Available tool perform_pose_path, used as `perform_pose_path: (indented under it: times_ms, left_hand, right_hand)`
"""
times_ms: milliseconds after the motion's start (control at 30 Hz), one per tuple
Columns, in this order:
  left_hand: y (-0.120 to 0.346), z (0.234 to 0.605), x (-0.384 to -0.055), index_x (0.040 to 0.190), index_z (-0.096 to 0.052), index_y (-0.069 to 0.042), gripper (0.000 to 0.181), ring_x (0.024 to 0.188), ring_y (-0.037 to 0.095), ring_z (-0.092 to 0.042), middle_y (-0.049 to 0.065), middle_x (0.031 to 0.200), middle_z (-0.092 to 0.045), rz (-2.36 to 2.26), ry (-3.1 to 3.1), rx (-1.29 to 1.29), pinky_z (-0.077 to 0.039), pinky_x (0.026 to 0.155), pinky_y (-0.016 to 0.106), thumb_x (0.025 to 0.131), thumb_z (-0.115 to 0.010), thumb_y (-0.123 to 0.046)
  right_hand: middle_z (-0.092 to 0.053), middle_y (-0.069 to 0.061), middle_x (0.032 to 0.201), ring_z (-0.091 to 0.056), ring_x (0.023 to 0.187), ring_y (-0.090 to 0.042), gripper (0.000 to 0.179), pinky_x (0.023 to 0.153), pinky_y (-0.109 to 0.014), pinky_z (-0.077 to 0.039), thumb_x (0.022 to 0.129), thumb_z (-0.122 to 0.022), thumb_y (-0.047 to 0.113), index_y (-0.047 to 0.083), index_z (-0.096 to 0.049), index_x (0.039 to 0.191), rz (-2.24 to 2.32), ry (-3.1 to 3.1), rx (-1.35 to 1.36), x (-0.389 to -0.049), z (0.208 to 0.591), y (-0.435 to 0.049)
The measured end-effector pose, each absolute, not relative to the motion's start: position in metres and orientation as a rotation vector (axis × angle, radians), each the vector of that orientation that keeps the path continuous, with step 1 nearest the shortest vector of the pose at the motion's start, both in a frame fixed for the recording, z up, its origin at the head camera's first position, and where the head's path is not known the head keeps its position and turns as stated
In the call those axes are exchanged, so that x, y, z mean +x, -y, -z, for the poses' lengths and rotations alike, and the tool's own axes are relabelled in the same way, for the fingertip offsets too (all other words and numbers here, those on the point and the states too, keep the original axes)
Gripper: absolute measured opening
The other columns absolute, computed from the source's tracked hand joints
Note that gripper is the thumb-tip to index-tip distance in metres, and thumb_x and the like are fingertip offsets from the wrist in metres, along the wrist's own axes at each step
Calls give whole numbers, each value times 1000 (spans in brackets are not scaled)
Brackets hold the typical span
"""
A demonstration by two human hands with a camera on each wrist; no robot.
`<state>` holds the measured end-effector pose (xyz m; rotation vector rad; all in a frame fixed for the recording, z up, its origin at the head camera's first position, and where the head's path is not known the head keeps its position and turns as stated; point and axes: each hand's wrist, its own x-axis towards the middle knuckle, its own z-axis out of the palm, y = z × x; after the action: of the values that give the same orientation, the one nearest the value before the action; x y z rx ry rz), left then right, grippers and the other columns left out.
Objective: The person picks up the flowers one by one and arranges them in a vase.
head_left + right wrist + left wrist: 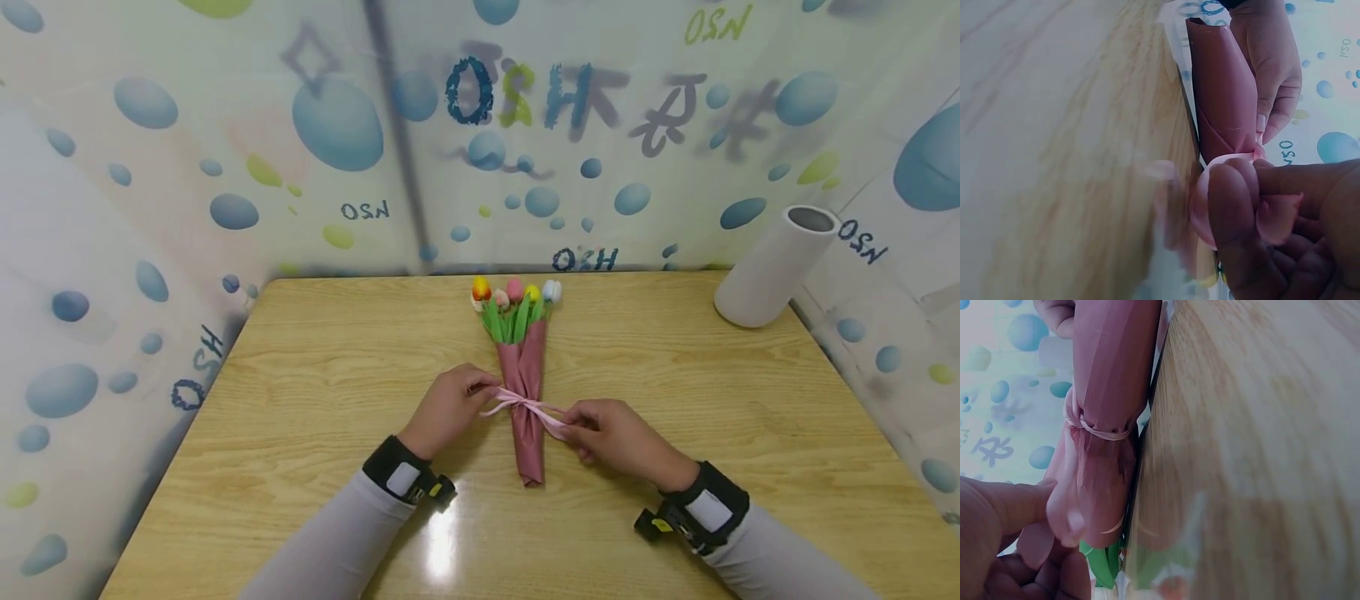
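Observation:
A bouquet of tulips (513, 292) in orange, pink, yellow and white lies on the table, its stems wrapped in dusty-pink paper (530, 358). Around the middle of the wrap runs a pale pink ribbon (520, 401), tied at the front with loops and loose ends. My left hand (450, 408) pinches the ribbon on the left side of the bouquet; in the left wrist view a ribbon loop (1066, 512) sits between thumb and fingers. On the right, my right hand (618, 437) pinches another part of the ribbon (1279, 215), close beside the wrap.
A white cylindrical vase (772, 271) leans in view at the table's back right. The wooden table (337, 350) ends at a patterned curtain (480, 167) behind it. Both wrists wear black camera straps (705, 508).

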<state>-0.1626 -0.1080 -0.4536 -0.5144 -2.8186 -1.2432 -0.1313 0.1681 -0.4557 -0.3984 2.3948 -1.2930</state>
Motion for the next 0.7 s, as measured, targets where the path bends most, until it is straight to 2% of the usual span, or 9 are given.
perform_pose_path:
  times_ms: [700]
  left_hand:
    - [110,456,-166,105,-81,-10,12,96,18,-70,3,100,-76,1268,2813,-513,-57,87,36,96,-73,-10]
  right_hand:
    - [-63,0,71,-64,65,-14,10,56,-26,-55,100,-68,14,5,-71,103,1232,-2410,-431,-126,455,-190]
